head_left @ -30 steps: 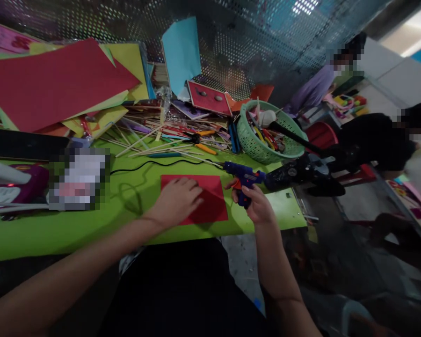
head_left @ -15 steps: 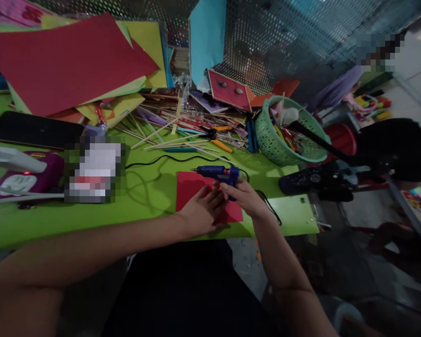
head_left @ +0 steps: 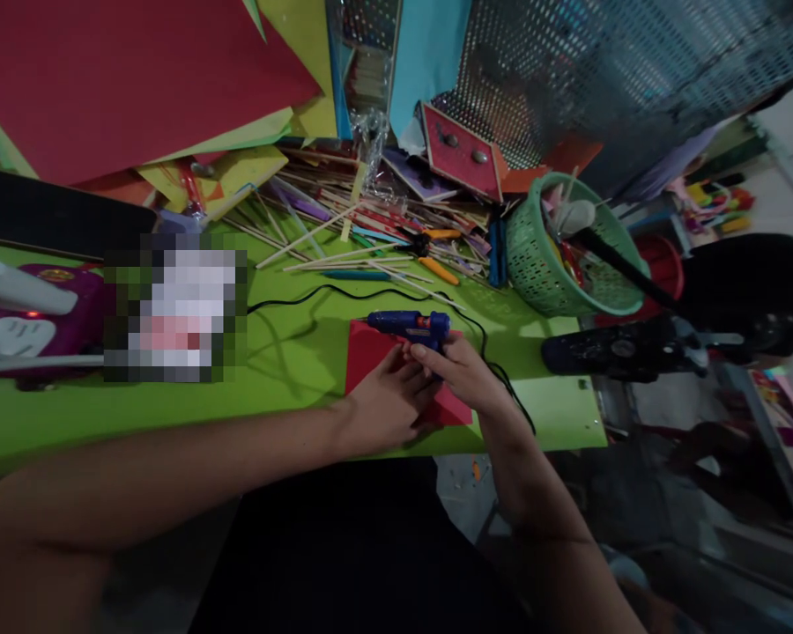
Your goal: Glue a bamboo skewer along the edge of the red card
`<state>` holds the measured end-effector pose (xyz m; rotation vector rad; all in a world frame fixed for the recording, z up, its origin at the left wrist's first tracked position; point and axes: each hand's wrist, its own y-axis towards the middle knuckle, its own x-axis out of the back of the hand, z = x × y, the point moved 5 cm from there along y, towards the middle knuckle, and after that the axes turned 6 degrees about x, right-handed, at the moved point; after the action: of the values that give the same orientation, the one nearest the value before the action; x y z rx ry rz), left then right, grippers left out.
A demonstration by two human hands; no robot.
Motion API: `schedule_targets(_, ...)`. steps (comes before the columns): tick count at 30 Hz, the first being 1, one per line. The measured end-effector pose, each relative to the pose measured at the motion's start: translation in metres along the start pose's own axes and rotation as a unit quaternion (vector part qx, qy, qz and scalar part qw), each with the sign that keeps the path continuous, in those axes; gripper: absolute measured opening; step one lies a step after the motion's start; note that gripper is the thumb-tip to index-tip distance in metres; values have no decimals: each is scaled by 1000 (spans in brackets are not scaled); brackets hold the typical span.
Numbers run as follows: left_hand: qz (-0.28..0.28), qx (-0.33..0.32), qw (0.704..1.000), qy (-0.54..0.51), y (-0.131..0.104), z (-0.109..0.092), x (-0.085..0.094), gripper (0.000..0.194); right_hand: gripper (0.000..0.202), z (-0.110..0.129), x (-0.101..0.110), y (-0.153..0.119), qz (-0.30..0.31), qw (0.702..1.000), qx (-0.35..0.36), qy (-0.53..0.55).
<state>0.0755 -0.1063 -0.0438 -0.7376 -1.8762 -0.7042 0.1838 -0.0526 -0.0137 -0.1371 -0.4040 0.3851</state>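
Note:
A small red paper sheet (head_left: 368, 349) lies on the green table (head_left: 291, 361). My left hand (head_left: 387, 401) rests flat on it, pressing it down. My right hand (head_left: 463, 374) grips a blue glue gun (head_left: 410, 323) held over the sheet's top edge, nozzle pointing left. The gun's black cord (head_left: 304, 301) trails left across the table and another stretch loops down past my right wrist.
Large red and yellow paper sheets (head_left: 138, 79) are stacked at the back left. Wooden sticks and pens (head_left: 363, 238) lie scattered behind the red sheet. A green basket (head_left: 535, 255) of tools stands at the right. A purple device (head_left: 33, 321) sits at the left edge.
My right hand brought the glue gun leftward from the table's right side over the red sheet. My left hand slid to the sheet's lower right, beside the right hand. The view shifted closer.

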Motion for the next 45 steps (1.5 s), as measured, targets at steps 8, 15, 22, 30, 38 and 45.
schedule_targets(8, 22, -12, 1000, -9, 0, 0, 1, 54, 36, -3, 1, 0, 4, 1000, -3, -10)
schedule_targets(15, 23, -15, 1000, -6, -1, 0, -1, 55, 34, 2, -1, 3, 10, 999, 0, -38)
schedule_targets(22, 14, -17, 1000, -8, 0, 0, 4, 51, 31, 4, -2, 4, 6, 999, 5, -54)
schedule_targets(30, 17, -22, 1000, -14, -1, -1, 2, 52, 34, 6, -2, 5, 12, 996, 11, -91)
schedule_targets(38, -10, -20, 1000, -19, -2, 0, 3, 46, 30, 7, -2, 4, 2, 994, 10, -108)
schedule_targets(45, 1, -15, 1000, -24, -1, 0, 3, 46, 33, 6, -3, 4, 0, 994, 17, -108)
